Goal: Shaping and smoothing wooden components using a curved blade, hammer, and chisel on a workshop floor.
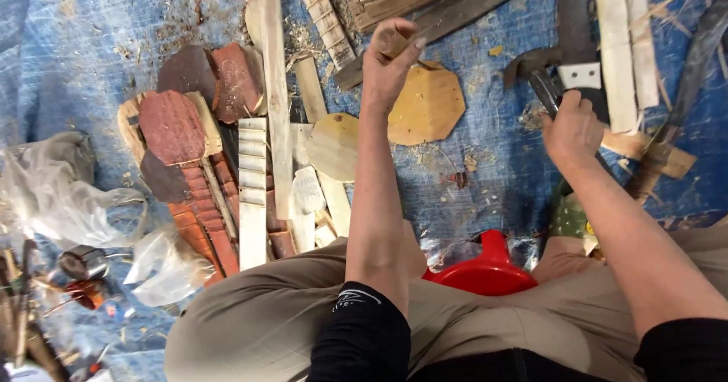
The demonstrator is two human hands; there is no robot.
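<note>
My left hand [388, 60] is raised over the blue tarp [493, 162], its fingers closed on a small piece of wood [393, 42]. Just beyond it lies an octagonal plywood piece [429, 106]. My right hand [572, 128] grips the dark handle of a hammer [540, 75], whose metal head points left above the tarp. A dark plank with a white metal plate [580, 75] lies right beside that hand.
Wood strips, red-painted carved pieces [173, 128] and a round wooden disc [334, 145] lie at left centre. Pale slats [626, 41] sit at upper right. A red plastic stool [485, 272] shows between my knees. Plastic bags [68, 192] and tools lie at far left.
</note>
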